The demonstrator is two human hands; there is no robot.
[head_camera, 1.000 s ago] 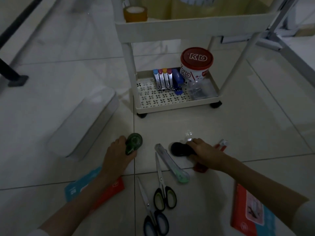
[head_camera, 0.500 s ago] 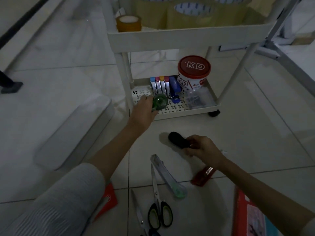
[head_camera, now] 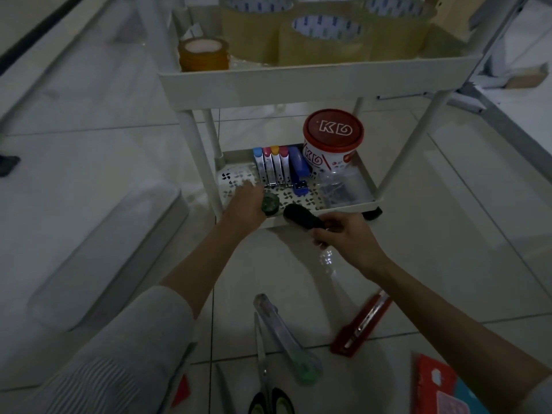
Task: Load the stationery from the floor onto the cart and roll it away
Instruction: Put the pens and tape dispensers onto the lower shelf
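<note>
My left hand (head_camera: 245,206) holds a small green tape dispenser (head_camera: 270,204) over the front of the white cart's bottom shelf (head_camera: 343,209). Just to its right, my right hand (head_camera: 348,239) grips a black oval object (head_camera: 301,219) at the shelf's front rim. That shelf carries a row of coloured staplers (head_camera: 273,168), a blue stapler (head_camera: 298,171), a red-lidded tub (head_camera: 333,141) and a clear bag of clips (head_camera: 339,191). On the floor near me lie a clear cutter (head_camera: 283,339), a red cutter (head_camera: 363,324), scissors (head_camera: 265,383) and a red packet (head_camera: 439,389).
The cart's top tray (head_camera: 298,82) holds several rolls of packing tape (head_camera: 325,37) and a small brown roll (head_camera: 204,53). A pale rectangular box (head_camera: 104,258) lies on the tiles to the left. A metal frame (head_camera: 507,94) stands at the right.
Both hands lifted their objects off the floor and carried them forward to the cart's bottom shelf, the left hand first, then the right. My view moved closer to the cart.
</note>
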